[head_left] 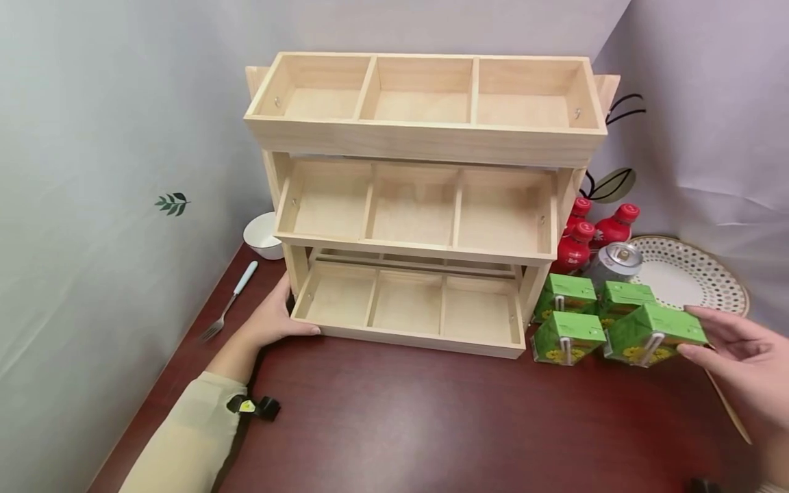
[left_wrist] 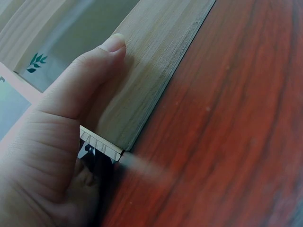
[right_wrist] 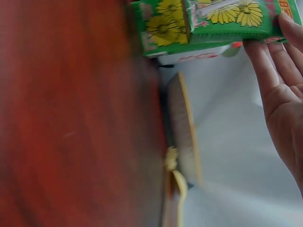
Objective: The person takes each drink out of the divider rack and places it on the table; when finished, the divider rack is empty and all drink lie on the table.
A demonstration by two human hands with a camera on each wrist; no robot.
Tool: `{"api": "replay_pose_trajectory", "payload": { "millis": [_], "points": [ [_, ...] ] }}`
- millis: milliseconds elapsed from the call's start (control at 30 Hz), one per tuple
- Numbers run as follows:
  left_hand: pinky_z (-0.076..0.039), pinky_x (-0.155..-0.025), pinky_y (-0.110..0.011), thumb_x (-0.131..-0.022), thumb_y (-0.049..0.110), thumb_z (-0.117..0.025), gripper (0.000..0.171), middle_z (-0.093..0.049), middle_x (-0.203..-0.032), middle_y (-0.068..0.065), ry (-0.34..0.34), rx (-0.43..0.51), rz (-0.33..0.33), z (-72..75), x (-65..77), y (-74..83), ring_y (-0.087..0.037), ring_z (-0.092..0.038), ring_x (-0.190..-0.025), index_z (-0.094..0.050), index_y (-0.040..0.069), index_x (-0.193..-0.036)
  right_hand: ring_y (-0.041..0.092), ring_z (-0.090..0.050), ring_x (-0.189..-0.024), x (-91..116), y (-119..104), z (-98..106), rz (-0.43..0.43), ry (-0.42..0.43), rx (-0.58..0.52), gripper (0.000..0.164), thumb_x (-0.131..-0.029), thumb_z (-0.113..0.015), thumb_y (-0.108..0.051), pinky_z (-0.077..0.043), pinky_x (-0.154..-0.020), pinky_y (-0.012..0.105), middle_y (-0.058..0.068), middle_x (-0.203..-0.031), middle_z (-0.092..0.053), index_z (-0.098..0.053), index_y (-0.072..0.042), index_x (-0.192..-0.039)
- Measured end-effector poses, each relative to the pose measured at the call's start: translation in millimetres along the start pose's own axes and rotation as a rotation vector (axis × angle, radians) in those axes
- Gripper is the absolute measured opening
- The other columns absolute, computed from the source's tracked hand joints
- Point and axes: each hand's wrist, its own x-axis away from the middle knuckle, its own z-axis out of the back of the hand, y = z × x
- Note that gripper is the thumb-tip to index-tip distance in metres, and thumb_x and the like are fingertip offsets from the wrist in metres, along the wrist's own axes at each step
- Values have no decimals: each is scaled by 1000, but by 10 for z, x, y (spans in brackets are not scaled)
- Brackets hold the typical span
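Note:
A three-tier wooden rack [head_left: 419,139] stands on the table, each tier split into three compartments. My left hand [head_left: 274,320] grips the left end of its bottom tier, with the thumb lying on the front board [left_wrist: 156,52]; the other fingers are mostly hidden behind the side. To the right of the rack, my right hand [head_left: 748,356] holds a green drink carton [head_left: 656,334] with yellow flowers, pinched at its right end between thumb and fingers. In the right wrist view this carton [right_wrist: 232,21] overlaps another one behind it. Three more such cartons [head_left: 568,337] stand beside it.
Behind the cartons are three red-capped bottles [head_left: 574,250], a silver can [head_left: 616,263] and a dotted plate [head_left: 678,274]. A thin golden utensil handle [head_left: 727,407] lies near my right hand. On the left are a white bowl [head_left: 264,236] and a fork [head_left: 231,301].

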Motion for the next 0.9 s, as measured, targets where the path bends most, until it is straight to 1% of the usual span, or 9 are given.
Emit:
{"api": "replay_pose_trajectory", "payload": {
  "millis": [67, 133, 200, 300, 500, 667, 767, 900],
  "points": [
    [-27, -103, -22, -52, 8, -96, 129, -33, -150, -12, 1, 1, -1, -2, -7, 3, -32, -35, -132, -18, 24, -154, 19, -58, -117, 35, 48, 12, -35, 3, -1, 61, -72, -49, 40, -46, -90, 22, 17, -125, -62, -40, 23, -131],
    [-27, -103, -21, -52, 8, -96, 128, -33, -150, -12, 4, -2, 0, -7, -9, 4, -32, -35, -132, -19, 24, -154, 16, -55, -120, 67, 84, 24, -75, 9, 29, 60, -73, -51, 38, -44, -91, 21, 14, -126, -62, -42, 22, -130],
    [-27, -102, -21, -52, 8, -96, 128, -34, -149, -13, 4, -3, 2, -9, -10, 4, -33, -36, -132, -20, 23, -153, 13, -55, -121, 88, 112, 34, -108, 11, 65, 59, -74, -54, 36, -42, -92, 19, 11, -125, -63, -44, 20, -130],
    [-27, -102, -20, -52, 8, -96, 127, -35, -149, -15, 3, -4, 1, -12, -11, 8, -34, -36, -131, -21, 20, -153, 9, -57, -117, 101, 141, 47, -143, 0, 136, 58, -74, -57, 34, -42, -91, 17, 5, -122, -66, -47, 18, -130],
    [-27, -101, -19, -52, 6, -95, 128, -33, -149, -16, 6, -10, -14, -8, -8, 30, -35, -35, -131, -19, 19, -154, 6, -61, -109, 72, 187, 57, -150, -74, 245, 57, -76, -60, 30, -47, -83, 17, 0, -119, -68, -47, 17, -130],
    [-28, -102, -19, -53, 7, -95, 128, -33, -150, -15, 4, -15, -14, -6, -2, 43, -34, -35, -132, -18, 21, -154, 4, -61, -108, 54, 209, 61, -153, -103, 305, 55, -78, -60, 27, -48, -80, 16, -4, -118, -68, -47, 16, -131],
    [-28, -102, -19, -53, 8, -95, 129, -32, -151, -15, 2, -20, -14, -4, -1, 39, -34, -35, -132, -17, 23, -155, 3, -61, -108, 52, 213, 64, -164, -115, 308, 56, -80, -60, 26, -48, -80, 15, -5, -120, -67, -46, 15, -133],
    [-27, -102, -19, -53, 9, -96, 129, -32, -151, -14, 6, -26, -6, -4, 0, 36, -31, -35, -133, -17, 24, -154, 4, -60, -110, 44, 214, 65, -169, -128, 271, 58, -80, -57, 28, -47, -82, 16, -4, -124, -65, -44, 15, -135]
  ]
}}
